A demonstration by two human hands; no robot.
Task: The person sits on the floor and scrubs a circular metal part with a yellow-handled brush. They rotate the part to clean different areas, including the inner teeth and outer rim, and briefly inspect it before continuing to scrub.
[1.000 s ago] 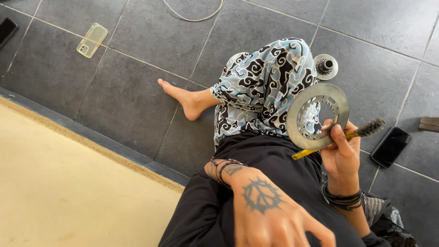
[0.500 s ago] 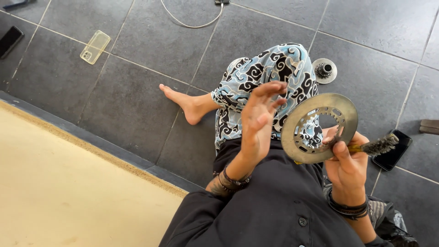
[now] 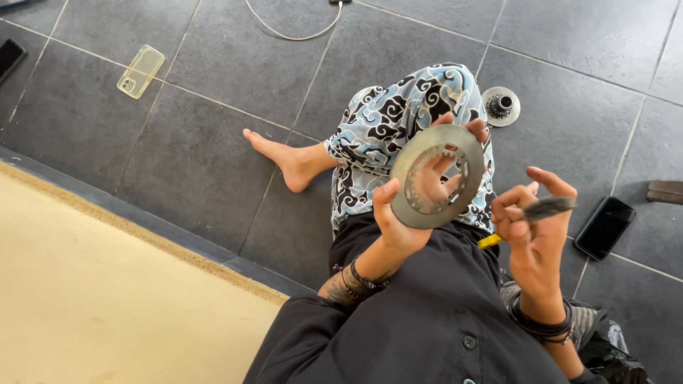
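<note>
**Toothed metal ring held up over the lap**

Low in the frame lies smooth black button-front cloth. Just above it the left hand pinches a flat, dull-grey metal ring with inner teeth, thumb below, fingers behind. At right, the right hand clamps a yellow-handled bristle brush. Beyond, at upper right on matte dark tiles, sits a small round cog; a clear phone case lies upper left.

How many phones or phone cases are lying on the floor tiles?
3. A black phone lies at the right near the right hand; a clear phone case at upper left; a dark phone at the left edge, partly cut off. Others may be hidden.
</note>
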